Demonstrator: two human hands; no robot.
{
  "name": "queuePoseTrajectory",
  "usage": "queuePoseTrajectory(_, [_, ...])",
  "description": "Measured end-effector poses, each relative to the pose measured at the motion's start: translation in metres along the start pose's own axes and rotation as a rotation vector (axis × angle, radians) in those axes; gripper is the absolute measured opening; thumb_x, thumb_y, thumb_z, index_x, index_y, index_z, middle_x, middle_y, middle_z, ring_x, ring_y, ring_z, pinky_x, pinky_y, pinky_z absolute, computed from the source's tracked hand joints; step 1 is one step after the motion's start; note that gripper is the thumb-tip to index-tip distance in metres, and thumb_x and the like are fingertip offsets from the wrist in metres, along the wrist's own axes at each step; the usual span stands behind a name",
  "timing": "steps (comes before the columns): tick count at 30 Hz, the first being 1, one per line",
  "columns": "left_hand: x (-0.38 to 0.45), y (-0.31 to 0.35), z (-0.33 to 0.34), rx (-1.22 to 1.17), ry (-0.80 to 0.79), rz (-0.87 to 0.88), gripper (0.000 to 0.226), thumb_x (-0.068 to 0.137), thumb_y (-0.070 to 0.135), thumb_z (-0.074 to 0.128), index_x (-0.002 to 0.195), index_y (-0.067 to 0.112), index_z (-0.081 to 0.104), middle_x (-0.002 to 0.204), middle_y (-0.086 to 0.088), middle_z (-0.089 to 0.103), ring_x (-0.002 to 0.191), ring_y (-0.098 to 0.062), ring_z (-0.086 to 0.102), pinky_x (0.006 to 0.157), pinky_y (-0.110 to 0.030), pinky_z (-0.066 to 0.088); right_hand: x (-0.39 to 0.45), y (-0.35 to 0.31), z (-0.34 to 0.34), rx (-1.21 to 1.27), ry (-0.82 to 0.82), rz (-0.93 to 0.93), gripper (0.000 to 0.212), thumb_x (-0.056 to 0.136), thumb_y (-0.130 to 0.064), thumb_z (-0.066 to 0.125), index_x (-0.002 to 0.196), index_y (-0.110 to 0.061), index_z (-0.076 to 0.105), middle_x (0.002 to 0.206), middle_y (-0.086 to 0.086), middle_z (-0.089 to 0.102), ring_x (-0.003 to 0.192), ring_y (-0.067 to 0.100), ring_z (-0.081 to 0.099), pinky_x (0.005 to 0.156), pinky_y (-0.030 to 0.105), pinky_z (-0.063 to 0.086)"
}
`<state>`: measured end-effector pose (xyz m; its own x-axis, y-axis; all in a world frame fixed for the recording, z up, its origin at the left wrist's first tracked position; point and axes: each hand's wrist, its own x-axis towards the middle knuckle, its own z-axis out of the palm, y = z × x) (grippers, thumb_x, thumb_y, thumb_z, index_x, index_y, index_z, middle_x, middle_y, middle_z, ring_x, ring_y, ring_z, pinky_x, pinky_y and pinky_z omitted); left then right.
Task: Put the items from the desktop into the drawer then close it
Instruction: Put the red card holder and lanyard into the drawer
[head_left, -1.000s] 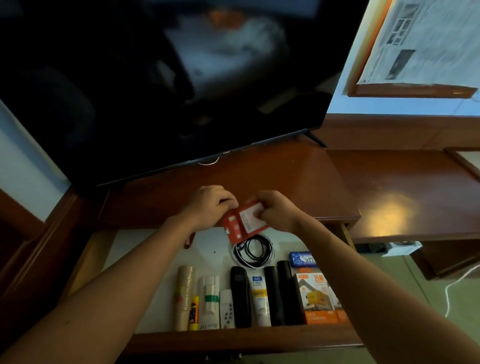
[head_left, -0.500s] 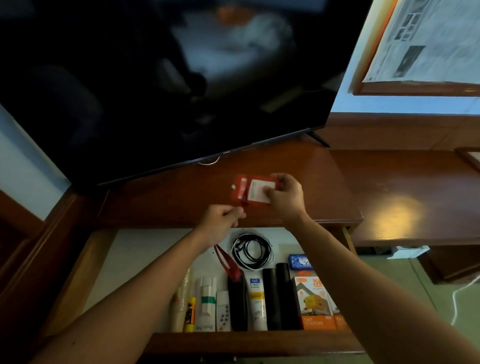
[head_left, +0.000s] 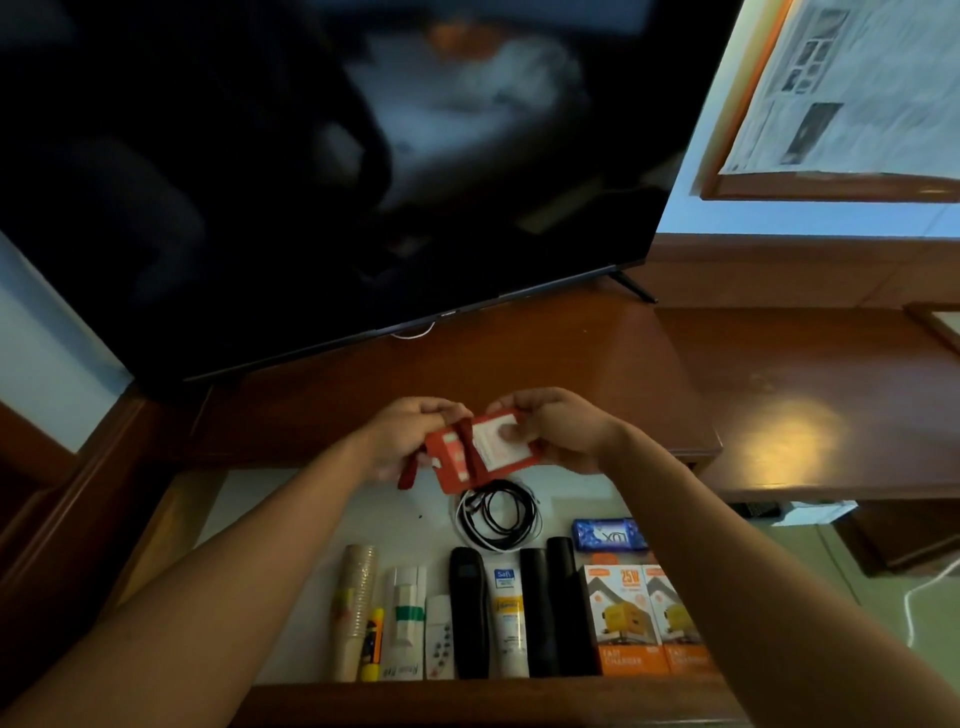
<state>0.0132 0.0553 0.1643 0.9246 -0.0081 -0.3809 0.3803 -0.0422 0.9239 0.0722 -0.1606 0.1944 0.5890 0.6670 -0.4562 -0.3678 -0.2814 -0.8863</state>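
Both hands meet at centre frame, just above the back edge of the open drawer (head_left: 208, 519). Between them: a red card holder (head_left: 480, 452), flat, with a white card showing in its window and a red strap (head_left: 410, 470) hanging off its left end.

Right hand (head_left: 561, 431): grip closed on the holder's right edge, thumb pressed on the white card face. Left hand (head_left: 410, 436): fingers pinched shut at the holder's upper left corner, where the strap joins. Whether it pinches the strap or the holder itself, cannot tell.

Handling, as judged: the holder looks light and thin, semi-stiff, probably slick plastic. The strap is limp and will trail or snag on the drawer lip unless it is folded against the body. Best hold is by the long edges, thumb on the face, as the right hand has it. Not fragile.

Drawer contents, lower half of frame, pale liner:
- coiled black cable (head_left: 498, 514) directly below the holder
- blue packet (head_left: 608, 535) to its right
- front row, left to right: stack of paper cups (head_left: 356, 608) lying down, yellow marker (head_left: 373, 644), white tube with green band (head_left: 408, 618), small white remote (head_left: 439, 639), black remote (head_left: 467, 608), sunscreen tube (head_left: 506, 613), two black cylinders (head_left: 550, 608), two orange charger boxes (head_left: 644, 618).

Free liner remains at the drawer's left and back. The counter (head_left: 519, 353) under the TV (head_left: 311, 182) shows nothing else to stow, so the holder looks like the last item; the drawer is not yet closed.
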Motion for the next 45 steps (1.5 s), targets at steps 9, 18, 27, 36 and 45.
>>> queuePoseTrajectory(9, [0.002,-0.005,0.036,-0.107,0.218,-0.059,0.008,0.1,0.011,0.055,0.098,0.013,0.063,0.087,-0.002,0.062,0.059,-0.009,0.041,0.051,-0.021,0.032,0.013,-0.007,0.01,0.188,0.561,-0.171,0.028,0.095,-0.01,0.065,0.122,-0.013,0.059,0.104,0.01,0.068,0.077,0.016,0.07,0.05,0.018,0.052])
queuePoseTrajectory(18, [-0.002,-0.001,0.047,0.311,0.228,0.109,0.024,0.1,0.024,0.059,0.093,0.006,0.071,0.083,-0.009,0.069,0.071,-0.017,0.06,0.069,-0.033,0.05,0.023,0.006,0.009,-0.156,0.854,-0.404,0.025,0.094,-0.014,0.067,0.116,-0.019,0.059,0.103,-0.006,0.066,0.089,0.009,0.07,0.066,0.021,0.059])
queuePoseTrajectory(27, [-0.007,0.0,0.035,1.101,0.227,0.555,0.018,0.097,0.032,0.062,0.106,0.024,0.075,0.1,0.002,0.064,0.093,-0.019,0.056,0.078,-0.036,0.049,0.016,0.016,0.013,-0.792,0.578,-0.521,0.023,0.091,-0.005,0.061,0.086,-0.024,0.05,0.077,-0.012,0.059,0.063,-0.001,0.057,0.053,0.015,0.045])
queuePoseTrajectory(36, [-0.005,-0.008,0.029,0.956,0.291,0.501,0.023,0.084,0.039,0.075,0.102,0.029,0.065,0.113,0.013,0.049,0.103,-0.011,0.046,0.084,-0.033,0.042,0.01,0.016,0.005,-0.316,0.353,-0.158,0.024,0.092,0.006,0.056,0.107,-0.012,0.06,0.103,0.008,0.064,0.095,0.024,0.067,0.076,0.038,0.062])
queuePoseTrajectory(45, [-0.009,-0.006,0.026,0.814,0.263,0.368,0.012,0.091,0.031,0.069,0.1,0.033,0.062,0.092,0.014,0.062,0.09,-0.014,0.062,0.08,-0.044,0.057,-0.004,0.025,0.003,0.2,0.238,-0.017,0.04,0.097,-0.043,0.059,0.12,-0.01,0.061,0.113,0.015,0.068,0.101,0.028,0.067,0.089,0.042,0.053])
